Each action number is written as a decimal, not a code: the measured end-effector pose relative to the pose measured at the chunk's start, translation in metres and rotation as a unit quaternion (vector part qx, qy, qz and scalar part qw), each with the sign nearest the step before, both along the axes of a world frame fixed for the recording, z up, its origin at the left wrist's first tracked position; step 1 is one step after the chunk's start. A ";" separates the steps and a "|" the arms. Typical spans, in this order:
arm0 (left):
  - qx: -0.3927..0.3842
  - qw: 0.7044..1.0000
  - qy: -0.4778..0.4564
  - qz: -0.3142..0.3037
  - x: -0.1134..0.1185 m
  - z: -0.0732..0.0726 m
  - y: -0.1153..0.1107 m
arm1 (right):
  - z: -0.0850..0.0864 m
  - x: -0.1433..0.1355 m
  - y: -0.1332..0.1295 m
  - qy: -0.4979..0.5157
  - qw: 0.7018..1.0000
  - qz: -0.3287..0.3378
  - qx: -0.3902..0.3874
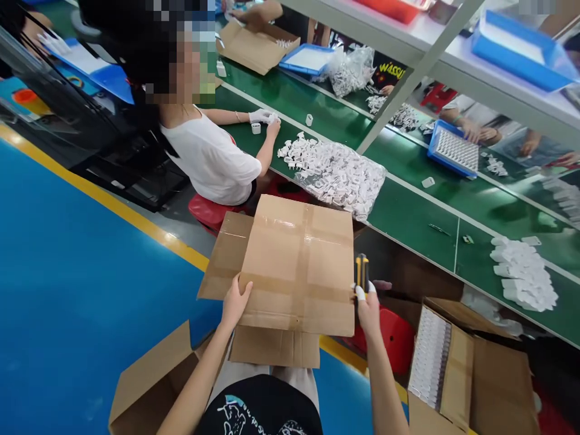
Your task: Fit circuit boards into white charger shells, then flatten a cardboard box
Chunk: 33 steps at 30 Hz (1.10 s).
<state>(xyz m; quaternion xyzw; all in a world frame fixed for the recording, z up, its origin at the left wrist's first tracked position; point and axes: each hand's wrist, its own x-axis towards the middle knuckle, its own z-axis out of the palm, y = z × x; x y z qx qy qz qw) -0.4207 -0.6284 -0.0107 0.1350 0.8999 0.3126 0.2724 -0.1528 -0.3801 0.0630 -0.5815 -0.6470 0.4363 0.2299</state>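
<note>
A brown cardboard box (276,260) with taped seams is held up in front of me, its flaps hanging out at the left and below. My left hand (236,302) grips the box's lower left edge, thumb on the top face. At the right edge, my right hand (369,308) is closed round a yellow and black utility knife (362,272), which points upward. White covers sit on two of its fingertips. Whether the right hand also touches the box, I cannot tell.
A green workbench (403,208) crosses ahead, bearing a bag of white plastic parts (344,175). A seated person (212,151) works at left. An open carton (493,374) with white parts stands right, another box (154,380) lower left. Red stools (396,338) are close by.
</note>
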 end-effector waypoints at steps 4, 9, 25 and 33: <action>-0.035 0.998 0.043 0.007 0.007 0.002 0.007 | 0.003 -0.082 0.012 0.037 0.997 0.056 -0.040; -0.058 0.995 0.087 0.001 0.012 0.001 0.008 | 0.002 -0.162 0.041 -0.045 0.996 0.072 -0.036; -0.011 0.971 0.180 -0.155 0.032 0.012 0.008 | 0.023 -0.247 0.058 -0.323 0.933 0.157 0.017; -0.067 0.966 0.156 -0.194 0.034 0.011 0.007 | 0.017 -0.242 0.045 -0.374 0.909 0.181 0.013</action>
